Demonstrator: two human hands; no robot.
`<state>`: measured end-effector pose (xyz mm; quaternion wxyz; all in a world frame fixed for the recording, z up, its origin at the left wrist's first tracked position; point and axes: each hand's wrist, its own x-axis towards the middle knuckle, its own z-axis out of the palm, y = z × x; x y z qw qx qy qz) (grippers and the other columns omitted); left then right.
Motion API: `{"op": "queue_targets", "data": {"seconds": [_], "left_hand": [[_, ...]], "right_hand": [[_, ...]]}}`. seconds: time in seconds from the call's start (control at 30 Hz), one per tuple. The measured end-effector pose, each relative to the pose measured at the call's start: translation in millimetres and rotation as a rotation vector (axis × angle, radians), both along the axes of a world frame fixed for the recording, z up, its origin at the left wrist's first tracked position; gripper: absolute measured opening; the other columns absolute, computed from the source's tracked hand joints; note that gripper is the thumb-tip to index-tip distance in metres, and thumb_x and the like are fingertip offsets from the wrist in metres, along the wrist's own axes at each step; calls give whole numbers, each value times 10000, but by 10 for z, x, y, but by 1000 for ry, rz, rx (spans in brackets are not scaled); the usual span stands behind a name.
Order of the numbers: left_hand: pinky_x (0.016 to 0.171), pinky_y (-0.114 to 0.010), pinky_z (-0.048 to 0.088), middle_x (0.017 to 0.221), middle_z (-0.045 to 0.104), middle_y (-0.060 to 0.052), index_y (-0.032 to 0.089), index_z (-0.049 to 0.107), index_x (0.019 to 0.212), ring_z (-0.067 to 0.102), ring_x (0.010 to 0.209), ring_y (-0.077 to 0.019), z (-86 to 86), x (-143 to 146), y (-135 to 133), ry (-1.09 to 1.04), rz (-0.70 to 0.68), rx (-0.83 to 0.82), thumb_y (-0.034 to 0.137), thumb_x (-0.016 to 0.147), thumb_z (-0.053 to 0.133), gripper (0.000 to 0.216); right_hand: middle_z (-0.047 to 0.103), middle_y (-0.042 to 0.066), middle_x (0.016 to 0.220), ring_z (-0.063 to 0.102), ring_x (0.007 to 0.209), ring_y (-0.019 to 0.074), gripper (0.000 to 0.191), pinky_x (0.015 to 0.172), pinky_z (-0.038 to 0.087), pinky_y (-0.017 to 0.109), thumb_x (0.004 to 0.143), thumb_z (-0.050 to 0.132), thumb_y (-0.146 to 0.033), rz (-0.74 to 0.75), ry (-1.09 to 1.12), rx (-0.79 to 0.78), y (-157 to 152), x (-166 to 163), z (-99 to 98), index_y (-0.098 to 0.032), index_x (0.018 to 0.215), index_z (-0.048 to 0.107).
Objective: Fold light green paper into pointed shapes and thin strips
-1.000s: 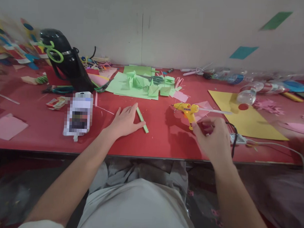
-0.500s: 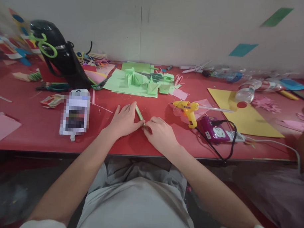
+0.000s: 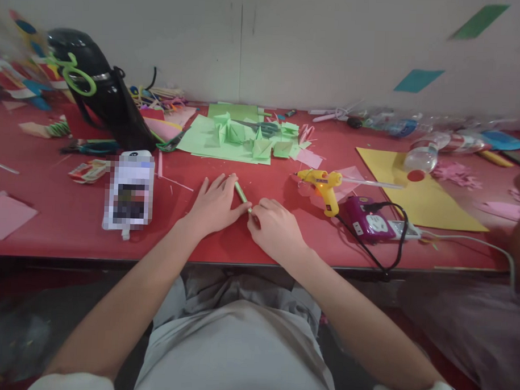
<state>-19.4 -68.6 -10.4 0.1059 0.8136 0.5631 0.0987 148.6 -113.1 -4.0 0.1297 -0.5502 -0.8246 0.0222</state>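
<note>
A thin light-green paper roll [image 3: 242, 194] lies slantwise on the red tabletop between my hands. My left hand [image 3: 216, 205] holds it from the left, index finger at the far end and thumb against the near part, with the other fingers resting on the table. At the near end, my right hand [image 3: 276, 224] has its fingers curled in a pinch on the roll; its fingertips are partly hidden. Beyond them, light-green paper sheets [image 3: 202, 139] carry several folded green paper pieces [image 3: 228, 131] and a pair of scissors [image 3: 266, 128].
A yellow glue gun [image 3: 324, 186] with its cord, a purple power socket [image 3: 368, 218] and yellow paper [image 3: 439, 201] lie to the right. A phone [image 3: 130, 193] and a black bottle [image 3: 101, 93] are on the left. Plastic bottles [image 3: 423, 158] lie at the back right.
The paper roll and both hands have shifted very slightly to the right in view. Both hands keep hold of the roll, and the right fingers have curled a little at its near end.
</note>
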Motion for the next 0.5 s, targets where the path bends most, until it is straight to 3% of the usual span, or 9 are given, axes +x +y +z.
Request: {"op": "queue_targets", "data": {"seconds": [0.5], "left_hand": [[1189,-638,125,1559,361,-195,135,278,1491,223,1492,-344,41,76,2,55,0,13,549,929,427,714]], "right_hand": [[644,84,906,558,821,202,237,769,453,321,972,472,-185,156,10,183,-50,160,-174,-161,933,705]]}}
